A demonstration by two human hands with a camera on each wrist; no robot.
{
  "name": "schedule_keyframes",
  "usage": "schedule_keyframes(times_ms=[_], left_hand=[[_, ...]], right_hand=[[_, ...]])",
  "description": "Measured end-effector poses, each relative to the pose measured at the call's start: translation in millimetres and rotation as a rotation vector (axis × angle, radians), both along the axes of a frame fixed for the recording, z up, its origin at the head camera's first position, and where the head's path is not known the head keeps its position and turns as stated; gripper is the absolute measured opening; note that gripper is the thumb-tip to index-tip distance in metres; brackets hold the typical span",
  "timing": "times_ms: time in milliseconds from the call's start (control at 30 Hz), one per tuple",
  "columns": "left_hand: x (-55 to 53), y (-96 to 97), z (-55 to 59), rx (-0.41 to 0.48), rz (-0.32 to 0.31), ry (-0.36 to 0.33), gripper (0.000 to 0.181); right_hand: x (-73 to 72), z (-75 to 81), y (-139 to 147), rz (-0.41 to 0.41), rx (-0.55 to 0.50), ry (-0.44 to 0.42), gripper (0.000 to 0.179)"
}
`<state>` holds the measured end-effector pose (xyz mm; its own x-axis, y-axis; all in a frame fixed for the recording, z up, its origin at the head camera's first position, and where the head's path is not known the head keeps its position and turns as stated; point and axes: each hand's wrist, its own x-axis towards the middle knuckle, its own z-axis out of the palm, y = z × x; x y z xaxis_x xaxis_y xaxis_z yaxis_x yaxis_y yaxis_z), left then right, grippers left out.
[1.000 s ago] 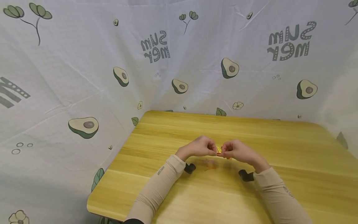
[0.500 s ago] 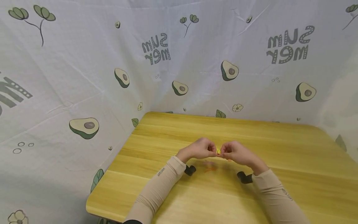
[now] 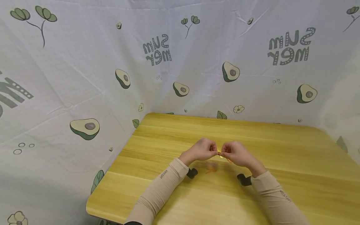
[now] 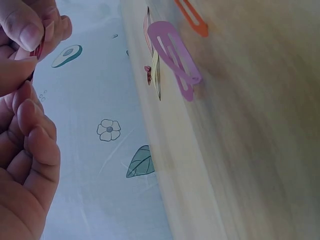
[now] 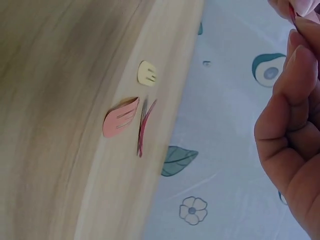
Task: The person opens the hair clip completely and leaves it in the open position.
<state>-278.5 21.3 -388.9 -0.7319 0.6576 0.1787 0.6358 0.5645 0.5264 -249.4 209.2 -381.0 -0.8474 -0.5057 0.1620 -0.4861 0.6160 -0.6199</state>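
Red hair clip [image 4: 37, 51]: pinched between left-hand grip [image 3: 201, 150] and right-hand grip [image 3: 237, 154], equally near both; long axis apparently spanning grip to grip; below, on near side of grips, on worktop [image 3: 168, 132]: purple hair clip [image 4: 184, 56], orange hair clip [image 4: 201, 28]

Hair clip [image 5: 292, 13], one: red, slim, seen edge-on, mostly covered by fingers; pinched between left grip [image 3: 201, 150] and right grip [image 3: 238, 153], raised above the surface [image 3: 174, 132]; snapped or unsnapped, indistinct.
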Motion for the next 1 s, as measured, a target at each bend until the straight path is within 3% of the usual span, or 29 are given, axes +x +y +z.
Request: schedule_keyframes(times_ms=[700,1000], left_hand=[[-5.1,-10.6,4.5,0.052,-0.09,-0.067,0.011],[-5.3,-13.3,6.2,0.055,-0.112,-0.126,0.012]], right_hand=[[1.2,1.8,0.8,0.034,-0.027,-0.041,0.017],[21.5,29.0,-8.6,0.065,-0.02,-0.066,0.011]])
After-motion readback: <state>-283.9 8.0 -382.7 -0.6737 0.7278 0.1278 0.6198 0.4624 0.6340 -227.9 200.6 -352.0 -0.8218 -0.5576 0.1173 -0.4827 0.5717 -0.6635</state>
